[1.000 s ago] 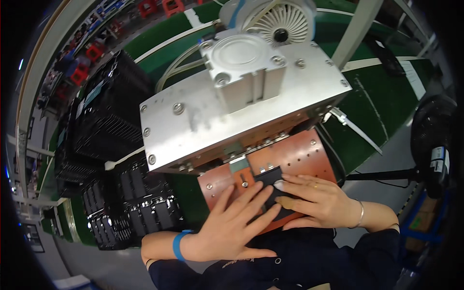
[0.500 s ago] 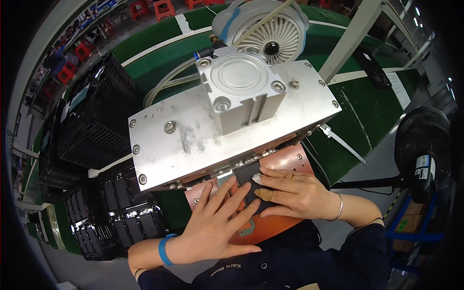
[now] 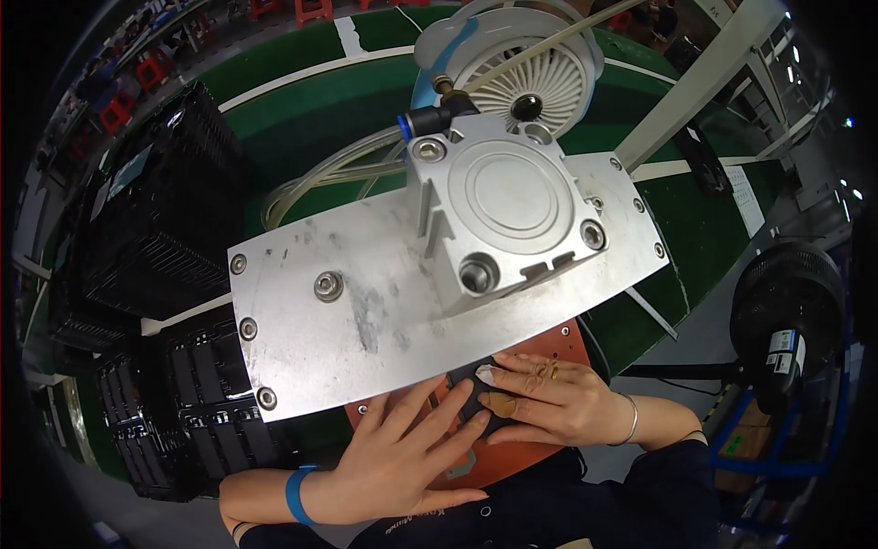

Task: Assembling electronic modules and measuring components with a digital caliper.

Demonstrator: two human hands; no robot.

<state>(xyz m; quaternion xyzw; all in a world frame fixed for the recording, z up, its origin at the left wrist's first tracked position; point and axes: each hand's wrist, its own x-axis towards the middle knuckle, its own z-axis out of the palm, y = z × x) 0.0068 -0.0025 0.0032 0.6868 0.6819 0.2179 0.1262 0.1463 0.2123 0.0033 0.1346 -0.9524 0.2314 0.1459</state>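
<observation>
A small dark flat piece (image 3: 468,386) rests on a copper-coloured plate (image 3: 501,465) under the front of a pneumatic press, partly covered by my hands. My left hand (image 3: 389,457), with a blue band at its wrist, lies open; its spread fingertips touch the left side of the piece. From the right, my right hand (image 3: 562,403) lays outstretched fingers over the piece, with white and tan finger covers at the tips. The press's wide metal top (image 3: 384,311) carries a square silver air cylinder (image 3: 517,206) and hides the plate's far part.
Black finned casings (image 3: 165,197) are stacked at the left, with black trays of dark pieces (image 3: 215,389) nearer. Behind the press stand a white fan (image 3: 526,78) and clear hoses (image 3: 315,188). A black fan-like device (image 3: 786,302) and a slanted post (image 3: 700,78) are at the right.
My view has shifted closer over the press, so its top covers more of the plate. Both hands keep nearly the same place on the dark piece.
</observation>
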